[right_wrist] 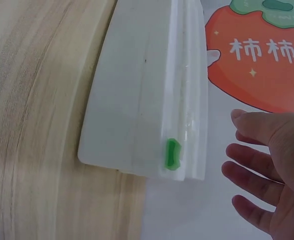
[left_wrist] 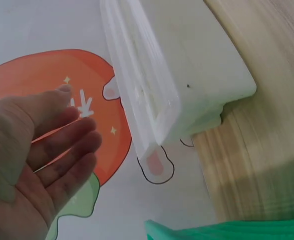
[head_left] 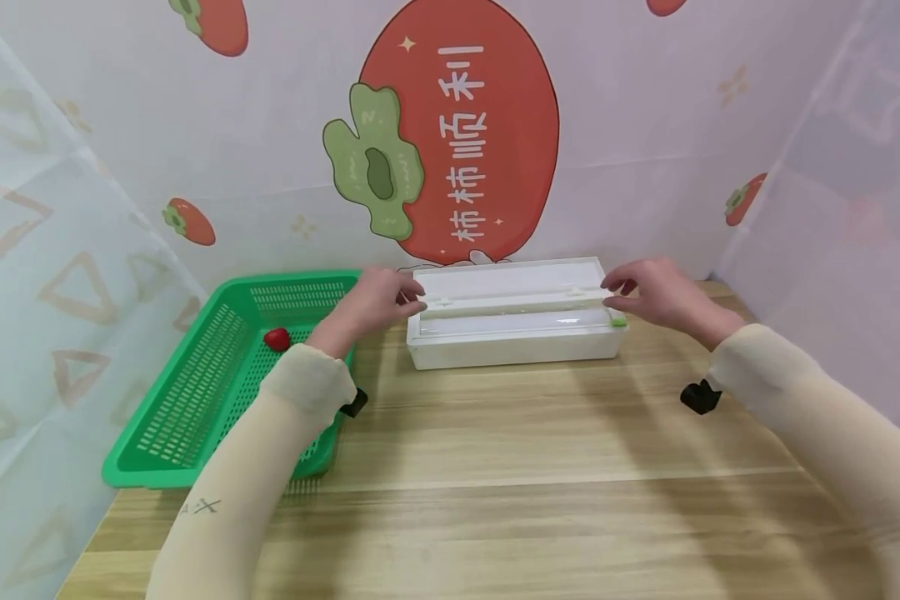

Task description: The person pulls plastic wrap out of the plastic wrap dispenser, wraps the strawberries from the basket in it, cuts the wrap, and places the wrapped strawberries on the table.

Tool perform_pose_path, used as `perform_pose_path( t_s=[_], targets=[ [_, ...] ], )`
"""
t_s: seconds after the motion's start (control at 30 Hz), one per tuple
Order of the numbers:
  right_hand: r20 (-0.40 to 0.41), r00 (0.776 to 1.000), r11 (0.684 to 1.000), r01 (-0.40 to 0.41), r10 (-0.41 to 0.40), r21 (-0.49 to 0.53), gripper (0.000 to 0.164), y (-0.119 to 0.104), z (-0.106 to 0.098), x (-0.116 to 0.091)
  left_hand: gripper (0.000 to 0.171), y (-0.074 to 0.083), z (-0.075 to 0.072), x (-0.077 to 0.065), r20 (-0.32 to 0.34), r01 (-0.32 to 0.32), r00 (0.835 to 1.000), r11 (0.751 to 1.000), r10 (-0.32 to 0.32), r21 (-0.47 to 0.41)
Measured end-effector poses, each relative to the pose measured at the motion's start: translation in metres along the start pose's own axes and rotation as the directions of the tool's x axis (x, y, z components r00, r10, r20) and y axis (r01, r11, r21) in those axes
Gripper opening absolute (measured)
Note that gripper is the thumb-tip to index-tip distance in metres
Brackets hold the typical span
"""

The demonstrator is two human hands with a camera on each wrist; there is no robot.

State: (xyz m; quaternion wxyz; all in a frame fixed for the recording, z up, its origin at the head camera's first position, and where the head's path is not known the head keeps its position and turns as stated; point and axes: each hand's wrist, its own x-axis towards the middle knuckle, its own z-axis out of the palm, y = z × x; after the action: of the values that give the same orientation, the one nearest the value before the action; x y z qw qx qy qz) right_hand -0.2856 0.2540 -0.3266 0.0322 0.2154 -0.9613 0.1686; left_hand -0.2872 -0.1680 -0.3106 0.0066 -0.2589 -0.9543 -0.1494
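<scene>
A long white cling film dispenser box (head_left: 517, 352) lies on the wooden table near the wall, its lid (head_left: 513, 277) raised at the back. A shiny clear roll (head_left: 510, 323) shows inside. The small green slider (right_wrist: 172, 154) sits at the box's right end. My left hand (head_left: 378, 297) is beside the box's left end, fingers loosely bent and apart from it in the left wrist view. Beyond the right end, my right hand (head_left: 656, 293) hovers with relaxed, spread fingers; the right wrist view has a gap between them and the box.
At the left stands a green plastic basket (head_left: 172, 477) with a small red strawberry-like piece (head_left: 277, 339) in it. My left forearm passes over its right side. A printed sheet (head_left: 645, 167) with persimmon drawings rises behind the box. Wooden tabletop (head_left: 495, 467) extends in front.
</scene>
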Motion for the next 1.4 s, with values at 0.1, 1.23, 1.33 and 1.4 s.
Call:
perform_pose_path(
  t_s=[0.1,1.23,1.33,1.4],
  targets=[
    [0.001,1.000,1.000,-0.004,0.004,0.015,0.026,0.001,0.006,0.002,0.027,0.006,0.005,0.007,0.050,0.016,0.999,1.000,-0.016,0.009],
    [0.060,0.997,0.999,-0.041,0.040,0.000,0.020,0.011,0.038,0.021,0.036,0.020,0.040,0.040,0.162,0.215,0.958,0.966,-0.237,0.146],
    [0.057,0.997,0.999,-0.042,0.042,-0.002,0.017,0.010,0.039,0.022,0.028,0.018,0.042,0.041,0.162,0.204,0.960,0.965,-0.231,0.165],
    [0.059,0.997,0.999,-0.044,0.044,-0.001,0.016,0.009,0.040,0.023,0.019,0.017,0.044,0.041,0.154,0.195,0.963,0.965,-0.222,0.174]
  ],
)
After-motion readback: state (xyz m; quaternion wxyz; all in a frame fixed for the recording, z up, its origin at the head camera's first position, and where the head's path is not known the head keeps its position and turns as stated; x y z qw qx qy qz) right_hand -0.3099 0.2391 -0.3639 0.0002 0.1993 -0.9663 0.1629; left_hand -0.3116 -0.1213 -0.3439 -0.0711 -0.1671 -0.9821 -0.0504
